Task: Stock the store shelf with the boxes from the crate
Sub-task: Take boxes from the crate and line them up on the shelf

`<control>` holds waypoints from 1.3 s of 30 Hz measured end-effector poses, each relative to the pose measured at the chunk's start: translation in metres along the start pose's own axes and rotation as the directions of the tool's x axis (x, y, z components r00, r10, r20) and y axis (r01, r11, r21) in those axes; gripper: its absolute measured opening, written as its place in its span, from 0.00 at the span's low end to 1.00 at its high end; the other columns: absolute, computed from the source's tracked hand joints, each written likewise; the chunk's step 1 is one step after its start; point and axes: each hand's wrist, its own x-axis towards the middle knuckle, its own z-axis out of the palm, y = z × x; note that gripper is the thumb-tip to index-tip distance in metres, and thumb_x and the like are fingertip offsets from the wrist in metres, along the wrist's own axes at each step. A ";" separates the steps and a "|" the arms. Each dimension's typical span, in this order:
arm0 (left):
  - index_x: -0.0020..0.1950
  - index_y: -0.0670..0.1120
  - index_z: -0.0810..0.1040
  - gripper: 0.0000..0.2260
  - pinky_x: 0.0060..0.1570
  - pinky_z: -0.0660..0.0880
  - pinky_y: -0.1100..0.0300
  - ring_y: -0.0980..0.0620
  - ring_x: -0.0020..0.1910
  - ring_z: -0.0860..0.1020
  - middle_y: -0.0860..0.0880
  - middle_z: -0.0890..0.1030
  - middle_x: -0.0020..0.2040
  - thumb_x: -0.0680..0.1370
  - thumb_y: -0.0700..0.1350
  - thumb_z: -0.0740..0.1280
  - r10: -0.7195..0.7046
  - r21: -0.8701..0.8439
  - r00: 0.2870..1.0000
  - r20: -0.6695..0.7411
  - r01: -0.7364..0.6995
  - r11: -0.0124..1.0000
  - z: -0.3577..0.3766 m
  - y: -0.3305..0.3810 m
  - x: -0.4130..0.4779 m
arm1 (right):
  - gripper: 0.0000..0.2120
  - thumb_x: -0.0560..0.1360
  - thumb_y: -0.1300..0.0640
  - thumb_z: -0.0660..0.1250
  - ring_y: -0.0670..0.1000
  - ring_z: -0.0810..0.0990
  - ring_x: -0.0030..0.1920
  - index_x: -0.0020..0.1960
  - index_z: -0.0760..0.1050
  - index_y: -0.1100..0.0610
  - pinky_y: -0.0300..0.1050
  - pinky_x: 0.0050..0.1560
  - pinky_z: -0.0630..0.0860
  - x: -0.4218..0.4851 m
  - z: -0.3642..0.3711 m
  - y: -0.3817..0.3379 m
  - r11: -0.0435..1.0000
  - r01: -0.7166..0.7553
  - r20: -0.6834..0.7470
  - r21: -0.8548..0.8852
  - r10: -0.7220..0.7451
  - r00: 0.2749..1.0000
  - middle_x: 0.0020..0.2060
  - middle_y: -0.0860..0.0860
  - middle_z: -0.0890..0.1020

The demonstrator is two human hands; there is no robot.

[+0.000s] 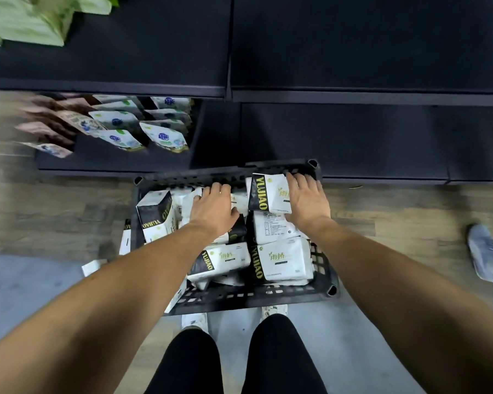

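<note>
Head view: crate [323, 268] at 6 o'clock, shelf [367, 137] at 12. Your left hand [214, 207] curls over the middle box [189, 204], and your right hand [306, 200] grips the corner box [264, 191] at the crate's 1 o'clock, probably so you can lift two together.

Moderately bright, lit softly and evenly from overhead. Very dark across the black shelf [353, 44], with little detail there. Soft, faint shadowing on the floor [69, 217] beside the crate [239, 297]. Crisp in the centre, with readable print on the boxes [282, 260]. Smeared by motion toward the left edge, streaking the pouches [117, 129] and green packs [26, 21]. Stretched by the wide lens at the bottom corners, ballooning the forearms [97, 308].
</note>
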 end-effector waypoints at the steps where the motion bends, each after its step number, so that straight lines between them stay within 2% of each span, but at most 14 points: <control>1: 0.72 0.44 0.65 0.24 0.64 0.66 0.47 0.43 0.67 0.68 0.44 0.69 0.68 0.79 0.52 0.63 0.001 -0.003 1.000 0.002 -0.001 1.000 -0.003 -0.001 -0.003 | 0.50 0.70 0.47 0.75 0.57 0.58 0.74 0.79 0.47 0.57 0.54 0.76 0.54 -0.003 -0.003 -0.002 1.000 -0.008 -0.005 0.009 0.008 1.000 0.73 0.53 0.62; 6: 0.71 0.44 0.65 0.22 0.63 0.68 0.48 0.44 0.66 0.69 0.45 0.69 0.67 0.80 0.51 0.63 0.008 -0.016 1.000 0.001 -0.008 1.000 -0.030 -0.013 -0.031 | 0.53 0.69 0.46 0.76 0.58 0.59 0.72 0.79 0.45 0.56 0.54 0.76 0.55 -0.031 -0.037 -0.017 0.999 -0.018 -0.034 0.029 0.019 0.999 0.72 0.53 0.61; 11: 0.70 0.44 0.66 0.22 0.62 0.69 0.47 0.43 0.66 0.68 0.45 0.70 0.66 0.79 0.52 0.63 0.013 -0.036 0.999 -0.041 -0.014 0.999 -0.087 -0.034 -0.070 | 0.48 0.68 0.49 0.76 0.59 0.61 0.72 0.78 0.52 0.57 0.56 0.76 0.53 -0.063 -0.106 -0.053 1.000 0.013 -0.145 0.009 -0.012 0.989 0.71 0.54 0.63; 16: 0.71 0.45 0.64 0.23 0.63 0.68 0.44 0.41 0.67 0.68 0.44 0.69 0.67 0.79 0.52 0.63 0.012 -0.008 0.993 -0.117 -0.013 1.000 -0.161 -0.065 -0.121 | 0.44 0.63 0.52 0.79 0.61 0.68 0.67 0.73 0.63 0.61 0.62 0.73 0.57 -0.093 -0.180 -0.108 0.995 0.085 -0.324 -0.049 -0.096 0.941 0.66 0.57 0.70; 20: 0.70 0.44 0.65 0.22 0.62 0.68 0.45 0.42 0.66 0.68 0.44 0.69 0.67 0.79 0.51 0.63 -0.010 0.013 0.984 -0.175 0.012 1.000 -0.205 -0.097 -0.162 | 0.46 0.61 0.51 0.80 0.59 0.68 0.68 0.73 0.63 0.61 0.60 0.74 0.56 -0.116 -0.226 -0.155 0.985 0.131 -0.385 -0.113 -0.165 0.908 0.67 0.56 0.70; 25: 0.69 0.45 0.66 0.21 0.60 0.69 0.47 0.43 0.65 0.70 0.45 0.71 0.66 0.79 0.51 0.63 -0.113 -0.006 0.959 -0.258 0.116 0.993 -0.236 -0.139 -0.203 | 0.45 0.62 0.54 0.79 0.58 0.69 0.64 0.73 0.62 0.62 0.58 0.74 0.57 -0.143 -0.259 -0.206 0.953 0.271 -0.420 -0.133 -0.302 0.856 0.66 0.55 0.70; 28: 0.71 0.45 0.64 0.23 0.60 0.70 0.47 0.42 0.65 0.70 0.44 0.70 0.66 0.79 0.52 0.63 -0.209 -0.031 0.936 -0.284 0.209 0.977 -0.239 -0.160 -0.226 | 0.45 0.61 0.54 0.79 0.58 0.70 0.61 0.72 0.62 0.62 0.56 0.72 0.60 -0.147 -0.268 -0.232 0.909 0.379 -0.417 -0.174 -0.416 0.808 0.64 0.55 0.70; 33: 0.71 0.45 0.65 0.24 0.59 0.70 0.47 0.43 0.65 0.70 0.45 0.70 0.67 0.78 0.53 0.63 -0.365 -0.125 0.875 -0.318 0.343 0.931 -0.240 -0.184 -0.276 | 0.38 0.59 0.54 0.77 0.57 0.72 0.51 0.65 0.68 0.60 0.53 0.61 0.67 -0.141 -0.283 -0.277 0.794 0.549 -0.430 -0.259 -0.604 0.671 0.55 0.55 0.75; 39: 0.69 0.45 0.66 0.21 0.58 0.70 0.47 0.42 0.63 0.71 0.44 0.70 0.65 0.78 0.52 0.63 -0.596 -0.247 0.756 -0.272 0.544 0.802 -0.217 -0.211 -0.350 | 0.33 0.62 0.53 0.75 0.57 0.72 0.52 0.65 0.69 0.59 0.52 0.58 0.68 -0.148 -0.284 -0.346 0.626 0.706 -0.404 -0.330 -0.770 0.494 0.55 0.55 0.75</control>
